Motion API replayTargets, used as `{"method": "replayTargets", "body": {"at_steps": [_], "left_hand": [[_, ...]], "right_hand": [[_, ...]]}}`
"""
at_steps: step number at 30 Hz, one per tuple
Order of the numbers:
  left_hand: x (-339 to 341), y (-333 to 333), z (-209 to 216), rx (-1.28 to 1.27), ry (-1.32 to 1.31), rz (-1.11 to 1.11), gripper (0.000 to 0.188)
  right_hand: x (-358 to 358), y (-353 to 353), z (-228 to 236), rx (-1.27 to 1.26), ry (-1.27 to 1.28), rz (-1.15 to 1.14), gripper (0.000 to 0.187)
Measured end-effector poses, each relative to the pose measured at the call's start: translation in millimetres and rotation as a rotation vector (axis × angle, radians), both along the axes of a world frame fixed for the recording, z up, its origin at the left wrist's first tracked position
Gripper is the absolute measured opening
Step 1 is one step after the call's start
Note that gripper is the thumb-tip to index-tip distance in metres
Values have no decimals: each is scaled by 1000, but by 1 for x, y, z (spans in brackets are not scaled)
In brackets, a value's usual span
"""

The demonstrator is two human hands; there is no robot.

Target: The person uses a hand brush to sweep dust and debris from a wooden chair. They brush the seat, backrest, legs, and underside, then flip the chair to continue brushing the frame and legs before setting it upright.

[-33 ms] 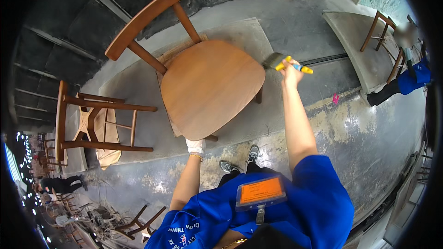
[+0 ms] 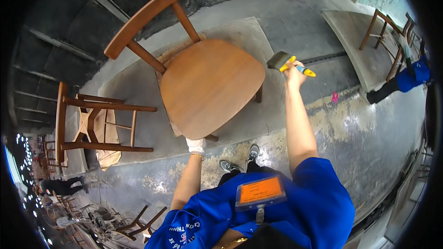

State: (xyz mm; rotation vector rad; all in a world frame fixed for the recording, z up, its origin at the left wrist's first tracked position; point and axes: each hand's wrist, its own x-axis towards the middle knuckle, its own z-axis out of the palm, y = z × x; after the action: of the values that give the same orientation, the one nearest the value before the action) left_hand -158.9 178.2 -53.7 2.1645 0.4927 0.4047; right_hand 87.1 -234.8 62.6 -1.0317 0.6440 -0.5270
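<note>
Gripping, in a bare right hand (image 2: 294,75) with fingers wrapped tight, a flat, dark-bristled, yellow-and-blue brush (image 2: 285,62), separated by a small gap from the right edge of a smooth, rounded brown wooden chair (image 2: 212,87), set over a flat grey slab (image 2: 251,37). Touching the chair's near edge with a white-gloved left hand (image 2: 196,145), fingertips hidden beneath; impossible to tell how far closed.

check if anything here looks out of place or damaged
A small pink object lies by itself on the floor, right of the right hand, perhaps dropped. The floor's surface is also patchy, possibly worn.
</note>
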Motion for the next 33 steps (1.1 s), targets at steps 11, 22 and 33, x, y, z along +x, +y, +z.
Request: {"method": "replayTargets", "body": {"at_steps": [11, 22, 33], "left_hand": [[64, -2, 196, -700, -36, 83, 38], [147, 78, 220, -553, -57, -27, 34], [187, 91, 231, -739, -226, -28, 28]], "right_hand": [[-63, 47, 50, 364, -252, 211, 27], [-59, 73, -91, 225, 16, -81, 21], [61, 178, 77, 206, -571, 281, 26]]}}
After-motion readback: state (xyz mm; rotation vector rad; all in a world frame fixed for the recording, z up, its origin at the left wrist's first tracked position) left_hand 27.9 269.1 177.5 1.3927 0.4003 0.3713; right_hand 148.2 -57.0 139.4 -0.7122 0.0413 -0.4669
